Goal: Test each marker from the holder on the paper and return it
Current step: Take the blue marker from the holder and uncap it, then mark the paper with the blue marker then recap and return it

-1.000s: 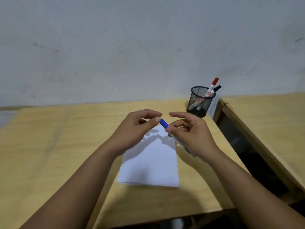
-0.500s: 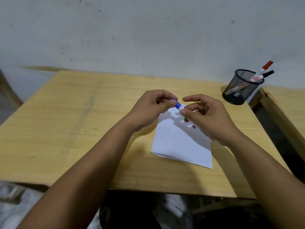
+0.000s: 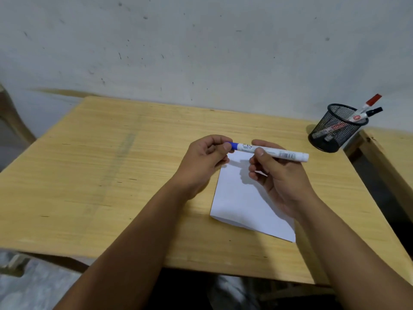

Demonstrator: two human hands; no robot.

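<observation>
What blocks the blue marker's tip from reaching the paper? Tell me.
The blue cap is still on the marker, pinched by the left hand. The right hand holds the barrel above the paper. Nothing else intervenes.

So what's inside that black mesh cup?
The black mesh cup holds a red-capped marker and a black-capped marker, both leaning out. Through the mesh the bottom is too dim to see.
</observation>
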